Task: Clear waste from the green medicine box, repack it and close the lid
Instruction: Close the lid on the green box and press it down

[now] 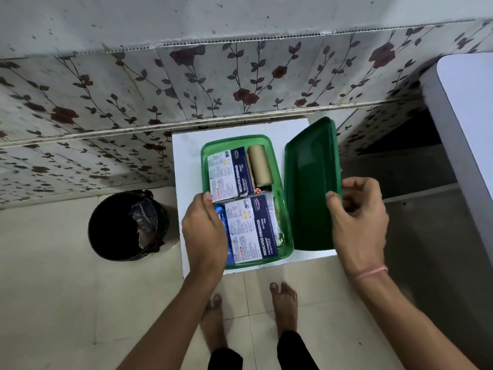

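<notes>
On a small white bench (186, 156) against a flowered wall sits the green medicine box (286, 231), open and packed. Inside lie two dressing packets (250, 231), one at 12 o'clock and one at 6 o'clock, with a cardboard roll (260, 165) at 1 o'clock. The left hand (205, 233) rests on the box's 9 o'clock rim, fingers curled over the edge, steadying it. The right hand (358, 217) pinches the far edge of the green lid (309, 188), which stands just beside the box at 3 o'clock, tilted up. A black bin (106, 228) with waste inside stands on the floor at 9 o'clock. Repacking looks finished; closing is in hand. The next move probably calls for swinging the lid over the box and pressing its rim down evenly.
</notes>
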